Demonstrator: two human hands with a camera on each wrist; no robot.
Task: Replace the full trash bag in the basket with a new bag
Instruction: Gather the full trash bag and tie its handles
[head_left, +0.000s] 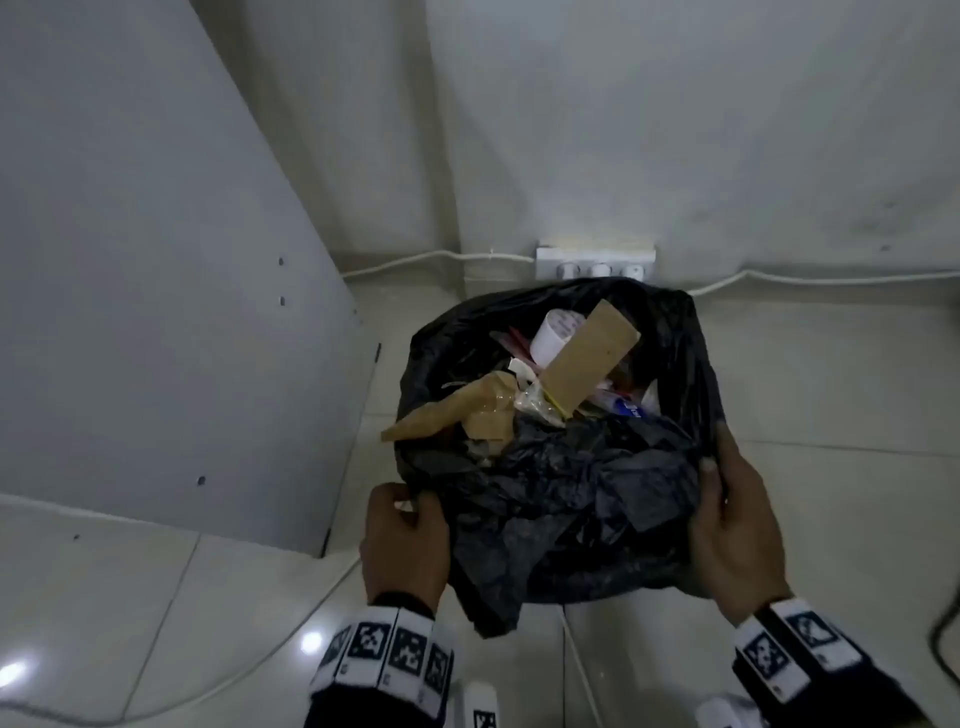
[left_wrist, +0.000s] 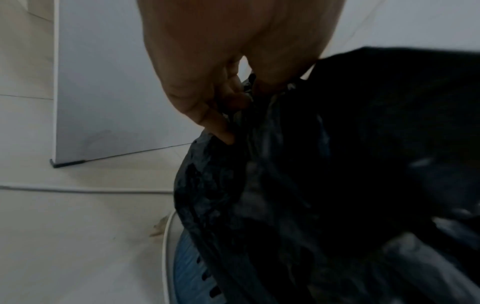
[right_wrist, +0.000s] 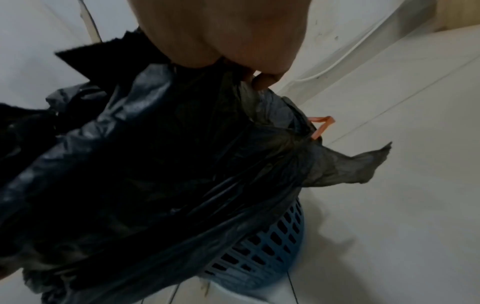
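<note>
A full black trash bag (head_left: 561, 499) holds cardboard (head_left: 587, 364), a white paper roll and wrappers, and its mouth is open at the top. My left hand (head_left: 405, 525) pinches the bag's near left edge (left_wrist: 244, 98). On the right, my right hand (head_left: 727, 514) grips the bag's edge (right_wrist: 233, 82). The blue slotted basket (right_wrist: 270, 253) sits under the bag, which rises partly out of it; a strip of the basket (left_wrist: 192, 273) also shows in the left wrist view. The head view hides the basket behind the bag.
A grey panel (head_left: 156, 312) stands on the tiled floor at the left. A white power strip (head_left: 597, 262) with cables lies along the wall behind the bag. A white cable (left_wrist: 85, 190) crosses the floor. An orange strap (right_wrist: 322, 125) pokes out beside the bag.
</note>
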